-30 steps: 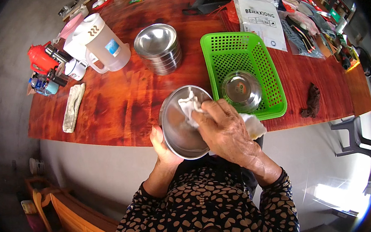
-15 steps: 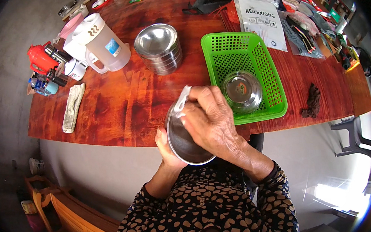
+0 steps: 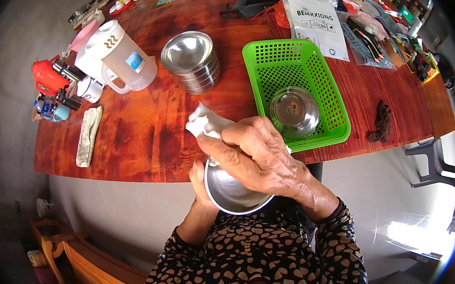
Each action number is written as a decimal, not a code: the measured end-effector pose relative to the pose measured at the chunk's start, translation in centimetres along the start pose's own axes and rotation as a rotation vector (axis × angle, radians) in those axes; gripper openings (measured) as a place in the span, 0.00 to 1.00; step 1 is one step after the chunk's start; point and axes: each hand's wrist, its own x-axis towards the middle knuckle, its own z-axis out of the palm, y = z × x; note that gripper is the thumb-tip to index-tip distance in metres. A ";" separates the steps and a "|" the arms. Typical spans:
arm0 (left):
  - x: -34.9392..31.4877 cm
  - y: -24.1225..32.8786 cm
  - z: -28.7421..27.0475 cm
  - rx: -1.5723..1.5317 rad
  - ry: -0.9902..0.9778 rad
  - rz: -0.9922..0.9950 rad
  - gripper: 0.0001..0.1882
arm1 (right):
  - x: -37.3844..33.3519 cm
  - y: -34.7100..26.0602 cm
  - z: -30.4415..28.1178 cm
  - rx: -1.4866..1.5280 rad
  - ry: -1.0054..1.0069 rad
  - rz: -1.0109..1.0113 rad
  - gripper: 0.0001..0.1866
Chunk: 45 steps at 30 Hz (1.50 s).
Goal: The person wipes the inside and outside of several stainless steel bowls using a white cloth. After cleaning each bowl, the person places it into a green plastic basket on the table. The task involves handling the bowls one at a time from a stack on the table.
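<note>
My left hand (image 3: 201,184) grips a metal bowl (image 3: 234,195) from its left side, tilted so that its inside faces me, just off the table's front edge. Over the bowl, my right hand (image 3: 260,155) pinches a crumpled white tissue (image 3: 204,123), part of which sticks out past the fingers. The far rim of the bowl is hidden behind that hand. Beyond it stands a stack of metal bowls (image 3: 191,64) on the table. A green plastic basket (image 3: 337,104) sits to the right, with a shiny bowl (image 3: 294,112) lying in it.
A plastic pitcher (image 3: 135,69), a white mug (image 3: 91,88) and a folded cloth (image 3: 89,136) are on the left of the wooden table (image 3: 145,116). At right lie a dark rag (image 3: 381,122) and a white plastic package (image 3: 317,25). A dark chair (image 3: 437,165) stands beyond the right edge.
My right hand has shifted slightly, and the white tissue now extends farther left and out of the fingers. The bowl has come a little closer to me, showing more of its inside.
</note>
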 end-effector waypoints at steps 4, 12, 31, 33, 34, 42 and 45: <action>-0.8 0.9 -0.7 0.276 0.195 -0.170 0.48 | -0.5 2.1 0.5 -0.091 0.004 0.074 0.24; -0.9 0.4 -1.9 -0.002 0.107 -0.065 0.48 | -3.7 1.3 -0.3 0.133 0.010 0.545 0.21; 0.8 1.7 1.2 0.428 0.121 0.094 0.57 | -1.8 1.9 0.1 0.073 0.043 0.422 0.20; 1.4 1.5 1.2 0.384 0.098 0.209 0.54 | -3.4 1.9 0.9 0.133 0.067 0.532 0.17; 1.6 1.5 1.0 0.390 0.030 0.229 0.54 | -3.9 1.5 1.0 0.200 0.088 0.576 0.14; 1.4 3.1 0.7 0.225 -0.055 -0.021 0.60 | -2.3 2.8 -0.7 -0.049 0.099 0.288 0.18; 1.6 5.3 0.5 0.434 -0.061 -0.174 0.58 | -1.0 2.1 -1.2 -0.225 -0.047 0.102 0.19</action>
